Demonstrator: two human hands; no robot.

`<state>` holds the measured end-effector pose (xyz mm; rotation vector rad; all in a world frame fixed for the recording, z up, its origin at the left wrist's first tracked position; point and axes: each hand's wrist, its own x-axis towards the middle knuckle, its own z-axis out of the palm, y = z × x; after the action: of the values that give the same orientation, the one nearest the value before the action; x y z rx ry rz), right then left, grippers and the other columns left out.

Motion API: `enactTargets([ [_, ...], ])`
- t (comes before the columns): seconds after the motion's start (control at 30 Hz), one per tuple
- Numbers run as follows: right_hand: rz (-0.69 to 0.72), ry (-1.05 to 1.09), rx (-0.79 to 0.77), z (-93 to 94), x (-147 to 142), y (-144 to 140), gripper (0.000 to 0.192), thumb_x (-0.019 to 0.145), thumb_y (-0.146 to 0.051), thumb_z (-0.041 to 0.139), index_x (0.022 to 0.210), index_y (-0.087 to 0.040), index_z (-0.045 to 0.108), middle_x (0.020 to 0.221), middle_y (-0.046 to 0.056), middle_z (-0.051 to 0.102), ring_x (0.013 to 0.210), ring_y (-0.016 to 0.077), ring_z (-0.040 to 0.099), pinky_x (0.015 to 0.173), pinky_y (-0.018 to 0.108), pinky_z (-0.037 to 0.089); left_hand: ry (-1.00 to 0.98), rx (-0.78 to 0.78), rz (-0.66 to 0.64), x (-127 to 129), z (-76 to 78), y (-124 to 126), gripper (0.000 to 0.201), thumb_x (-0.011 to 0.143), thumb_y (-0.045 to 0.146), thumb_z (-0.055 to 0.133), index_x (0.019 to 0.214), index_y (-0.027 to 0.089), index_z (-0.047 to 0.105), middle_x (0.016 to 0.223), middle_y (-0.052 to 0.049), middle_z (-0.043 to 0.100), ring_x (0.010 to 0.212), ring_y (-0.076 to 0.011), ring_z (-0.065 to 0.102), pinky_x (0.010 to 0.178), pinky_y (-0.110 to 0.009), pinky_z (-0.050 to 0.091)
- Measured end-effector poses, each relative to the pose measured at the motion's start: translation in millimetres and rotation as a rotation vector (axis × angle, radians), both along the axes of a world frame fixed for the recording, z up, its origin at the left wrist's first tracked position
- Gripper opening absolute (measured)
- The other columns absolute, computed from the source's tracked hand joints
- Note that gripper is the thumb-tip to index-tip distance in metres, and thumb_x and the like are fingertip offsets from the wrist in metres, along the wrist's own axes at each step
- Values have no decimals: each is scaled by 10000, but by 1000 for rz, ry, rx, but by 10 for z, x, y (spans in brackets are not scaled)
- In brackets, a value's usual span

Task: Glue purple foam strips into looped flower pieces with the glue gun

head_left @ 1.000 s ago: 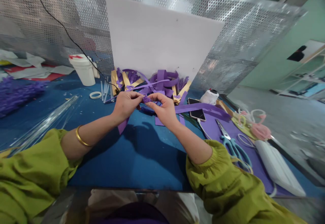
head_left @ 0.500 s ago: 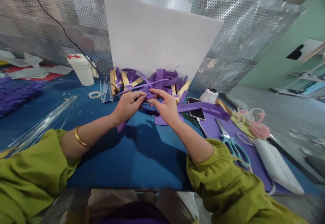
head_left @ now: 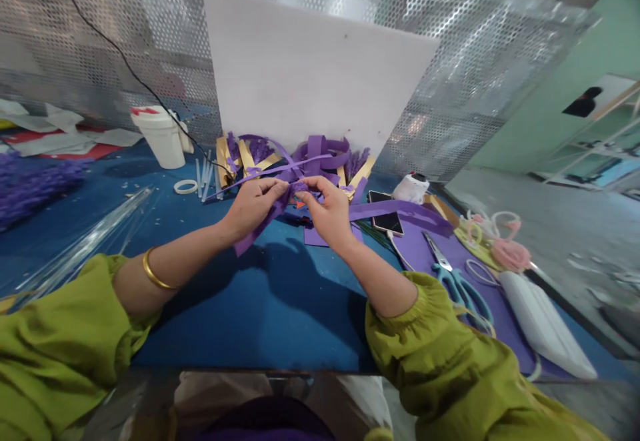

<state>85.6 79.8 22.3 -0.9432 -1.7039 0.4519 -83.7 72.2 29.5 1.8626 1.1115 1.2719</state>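
Two hands, left hand (head_left: 253,206) and right hand (head_left: 327,211), pinching one purple strip (head_left: 260,226) (one scissors (head_left: 457,284) nearby).

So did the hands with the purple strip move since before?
Yes. Both the left hand and right hand moved slightly away from the person, toward the white board, holding the purple strip.

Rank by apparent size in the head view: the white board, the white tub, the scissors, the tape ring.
1. white board
2. white tub
3. scissors, nearer the camera, so its place against the tub is unsure
4. tape ring
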Motion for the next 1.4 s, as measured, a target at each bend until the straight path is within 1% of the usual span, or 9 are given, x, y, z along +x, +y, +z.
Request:
enactTargets([
  [0.1,-12,-34,-11,43,59,45,95,840,-252,618,911,-209,662,871,17,709,836,179,634,815,322,501,-12,-17,24,-5,-24,30,258,849,351,597,870,132,732,801,-31,725,687,-145,595,654,-241,456],
  [0.3,-46,-29,-66,105,84,81,66,816,-253,615,852,-209,649,813,11,696,786,171,605,745,314,496,204,146,82,-69,-58,59,294,882,364,562,873,146,759,743,-18,726,671,-155,607,626,-244,426],
  [0.43,-66,4,-99,100,83,95,63,804,-248,622,836,-205,654,781,0,696,728,155,591,706,303,484,284,221,54,-73,-58,14,427,934,477,508,842,156,774,724,-28,734,649,-152,618,605,-241,413],
  [0.57,-61,3,-110,80,92,113,79,810,-255,623,844,-194,660,791,9,700,729,154,597,707,301,469,303,328,101,-54,-110,-6,459,814,596,655,961,184,793,791,-40,768,653,-163,636,616,-251,424],
  [0.7,-70,3,-116,56,92,121,91,814,-270,619,847,-196,661,791,6,696,735,156,596,712,300,460,395,416,170,-39,-165,-17,432,783,554,709,1003,191,792,809,-61,776,669,-180,662,616,-264,430],
  [0.93,-52,37,-139,64,80,103,92,807,-260,624,842,-186,668,767,5,692,716,149,591,702,295,463,518,514,198,-45,-191,-22,309,895,381,567,1004,194,788,862,-89,783,748,-204,699,650,-278,452],
  [1.1,-39,43,-115,88,80,97,75,802,-242,631,845,-190,664,781,-2,703,722,143,607,711,291,483,381,397,179,-36,-136,-40,299,906,337,542,857,176,789,765,-50,767,646,-154,662,588,-250,413],
  [1.27,-3,-13,12,101,94,73,92,827,-220,630,904,-185,667,850,19,713,791,164,630,773,316,489,166,75,202,-52,-41,-4,293,852,344,579,763,148,778,491,3,629,455,-126,554,504,-235,391],
  [1.4,0,-156,146,80,63,30,73,849,-203,631,912,-201,668,898,35,710,868,195,630,858,361,475,42,-4,205,-84,-20,69,260,809,320,593,728,149,772,572,-6,689,502,-137,600,539,-235,436],
])
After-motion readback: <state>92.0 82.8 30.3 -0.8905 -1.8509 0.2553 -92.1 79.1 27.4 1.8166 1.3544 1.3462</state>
